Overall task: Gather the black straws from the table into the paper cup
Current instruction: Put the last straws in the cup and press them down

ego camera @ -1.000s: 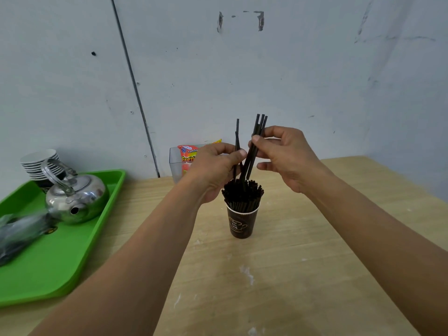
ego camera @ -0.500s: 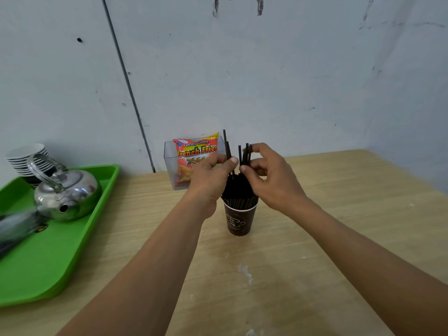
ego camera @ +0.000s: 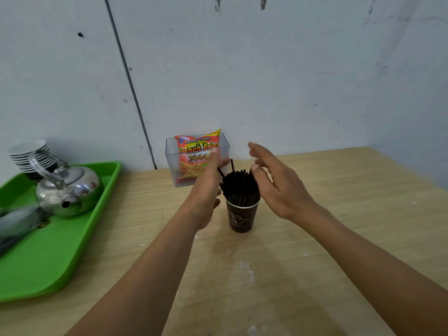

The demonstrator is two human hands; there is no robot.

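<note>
A dark brown paper cup stands upright on the wooden table, packed with a bundle of black straws. A few straws stick up a little above the rest. My left hand is just left of the bundle with fingers straight, holding nothing. On the right of the cup, my right hand is spread with straight fingers, also holding nothing. Whether either hand touches the straws is unclear.
A clear plastic box with a French fries snack bag stands behind the cup at the wall. At the left, a green tray carries a metal kettle and stacked cups.
Both hands pushed the pinched straws down into the cup, then let go and spread apart to either side of the bundle.
</note>
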